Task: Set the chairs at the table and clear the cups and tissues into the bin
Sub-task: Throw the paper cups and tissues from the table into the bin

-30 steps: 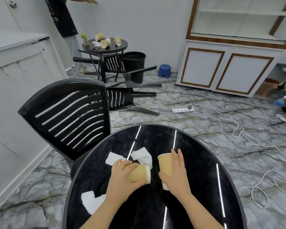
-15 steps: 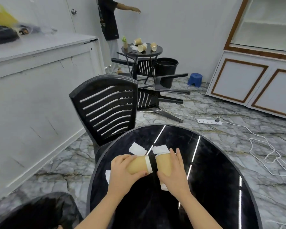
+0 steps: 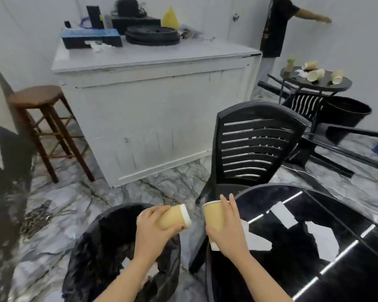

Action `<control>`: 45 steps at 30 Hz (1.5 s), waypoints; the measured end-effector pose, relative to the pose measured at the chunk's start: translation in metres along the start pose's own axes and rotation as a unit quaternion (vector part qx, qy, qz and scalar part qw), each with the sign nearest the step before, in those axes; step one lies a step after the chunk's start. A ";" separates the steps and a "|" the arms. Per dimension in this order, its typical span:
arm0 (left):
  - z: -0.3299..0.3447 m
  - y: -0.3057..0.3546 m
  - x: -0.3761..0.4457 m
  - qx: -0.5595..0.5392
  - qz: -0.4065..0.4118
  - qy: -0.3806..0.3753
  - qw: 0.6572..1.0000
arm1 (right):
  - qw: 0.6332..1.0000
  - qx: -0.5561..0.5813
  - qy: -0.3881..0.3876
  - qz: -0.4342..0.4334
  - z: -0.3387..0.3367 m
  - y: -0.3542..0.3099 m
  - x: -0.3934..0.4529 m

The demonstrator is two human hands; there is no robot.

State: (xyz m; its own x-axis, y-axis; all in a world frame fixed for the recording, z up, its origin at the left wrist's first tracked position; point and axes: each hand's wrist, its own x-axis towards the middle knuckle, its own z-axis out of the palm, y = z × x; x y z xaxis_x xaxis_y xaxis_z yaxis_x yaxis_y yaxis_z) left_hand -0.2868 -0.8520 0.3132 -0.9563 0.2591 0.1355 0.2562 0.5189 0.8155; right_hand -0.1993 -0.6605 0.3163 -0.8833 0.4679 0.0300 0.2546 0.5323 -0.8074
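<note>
Both cups now lifted off the table [image 3: 347, 247] and swung toward the bin [image 3: 109, 247]: left hand [image 3: 153, 232] grips one cup [image 3: 175, 216] above its opening, right hand [image 3: 227, 234] grips the other cup [image 3: 214, 216] just beside the bin, so dropping looks next; tissues [image 3: 323, 238] remain.

no readable text, labels or numbers anywhere

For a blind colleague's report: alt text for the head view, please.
Each hand holds a paper cup: the left hand over a black-lined bin, the right hand at the black table's edge. Tissues remain there.
</note>
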 end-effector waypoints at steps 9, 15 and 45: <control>-0.102 -0.123 0.003 0.069 -0.095 0.016 0.993 | 0.994 -0.008 -0.111 -0.011 0.155 -0.048 0.018; -0.127 -0.196 0.005 0.113 -0.162 -0.011 0.980 | 0.987 -0.014 -0.159 0.026 0.236 -0.042 0.022; -0.033 -0.329 0.013 0.197 -0.184 -0.188 0.944 | 0.957 -0.078 -0.272 0.069 0.354 0.081 0.026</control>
State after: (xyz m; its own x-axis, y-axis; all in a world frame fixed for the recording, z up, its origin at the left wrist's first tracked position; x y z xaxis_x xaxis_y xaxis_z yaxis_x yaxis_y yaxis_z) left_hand -0.3882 -1.0462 0.0649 -0.8916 0.2346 -0.3872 0.0186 0.8736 0.4863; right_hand -0.3411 -0.8553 0.0430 -0.9004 0.1273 -0.4161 0.4017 0.6109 -0.6823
